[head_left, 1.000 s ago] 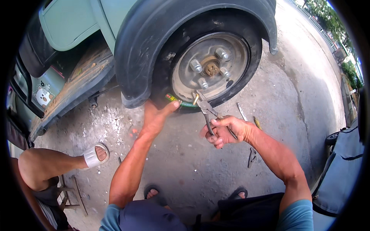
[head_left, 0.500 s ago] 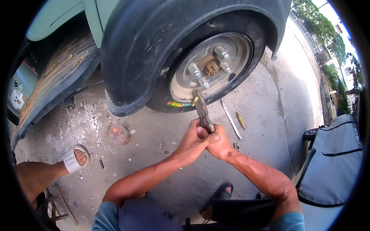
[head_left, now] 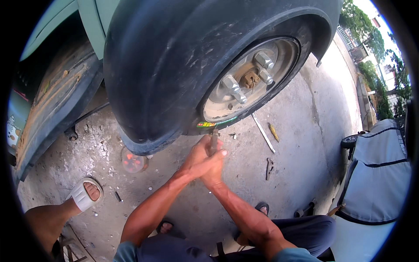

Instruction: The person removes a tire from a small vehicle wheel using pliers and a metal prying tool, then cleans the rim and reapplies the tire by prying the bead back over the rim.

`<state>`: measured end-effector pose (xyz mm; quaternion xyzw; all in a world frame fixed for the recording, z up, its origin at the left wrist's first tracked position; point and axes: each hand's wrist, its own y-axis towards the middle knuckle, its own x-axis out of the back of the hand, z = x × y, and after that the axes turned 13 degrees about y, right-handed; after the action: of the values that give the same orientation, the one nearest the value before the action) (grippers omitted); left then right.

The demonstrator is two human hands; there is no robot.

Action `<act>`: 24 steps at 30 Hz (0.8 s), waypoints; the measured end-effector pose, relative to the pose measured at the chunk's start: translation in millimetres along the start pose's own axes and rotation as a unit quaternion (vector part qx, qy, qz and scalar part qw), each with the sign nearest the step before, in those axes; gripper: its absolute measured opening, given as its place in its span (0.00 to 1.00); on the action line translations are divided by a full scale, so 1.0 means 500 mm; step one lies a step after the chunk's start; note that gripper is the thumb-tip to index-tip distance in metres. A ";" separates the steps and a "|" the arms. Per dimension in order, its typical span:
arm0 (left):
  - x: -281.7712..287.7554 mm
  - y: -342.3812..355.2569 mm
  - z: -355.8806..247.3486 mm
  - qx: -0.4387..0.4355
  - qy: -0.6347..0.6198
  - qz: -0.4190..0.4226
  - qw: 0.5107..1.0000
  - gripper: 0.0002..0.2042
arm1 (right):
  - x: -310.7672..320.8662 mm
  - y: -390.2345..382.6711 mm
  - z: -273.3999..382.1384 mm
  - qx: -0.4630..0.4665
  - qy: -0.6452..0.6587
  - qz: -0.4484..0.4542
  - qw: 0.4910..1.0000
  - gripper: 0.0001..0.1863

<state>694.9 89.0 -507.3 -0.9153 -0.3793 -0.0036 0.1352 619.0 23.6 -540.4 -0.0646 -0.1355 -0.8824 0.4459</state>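
Left hand [head_left: 195, 158] and right hand [head_left: 214, 168], fingers wrapped together around pliers [head_left: 214, 139], sit just below the vehicle's wheel [head_left: 244, 83].

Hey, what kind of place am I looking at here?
Probably an outdoor roadside or yard repair spot. A vehicle's wheel with bare hub studs sits over stained concrete ground, loose metal tools lie about, and trees stand behind. Both hands, left hand and right hand, grip a tool under the tyre.
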 end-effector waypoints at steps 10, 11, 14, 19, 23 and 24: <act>0.080 0.033 -0.039 -0.174 -0.160 -0.160 0.958 0.34 | 0.168 -0.010 -0.073 -0.197 -0.157 0.015 0.968 0.17; 0.078 0.039 -0.053 -0.178 -0.125 -0.182 0.959 0.27 | 0.174 -0.004 -0.062 -0.217 -0.157 0.011 0.963 0.18; 0.066 0.050 -0.044 -0.203 -0.152 -0.225 0.941 0.28 | 0.181 0.022 -0.043 -0.244 -0.130 0.038 0.960 0.20; 0.082 0.042 -0.059 -0.186 -0.174 -0.228 0.940 0.29 | 0.214 0.022 -0.095 -0.363 -0.056 0.146 0.918 0.25; 0.112 0.023 -0.076 -0.194 -0.129 -0.229 0.945 0.28 | 0.211 0.031 -0.075 -0.470 0.001 0.227 0.853 0.28; 0.117 0.022 -0.081 -0.199 -0.118 -0.229 0.945 0.29 | 0.205 0.039 -0.076 -0.410 0.011 0.174 0.895 0.29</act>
<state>748.3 111.9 -464.8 -0.8057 -0.5838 -0.0015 -0.0998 574.0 -77.7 -549.2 -0.2545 0.2562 -0.7688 0.5277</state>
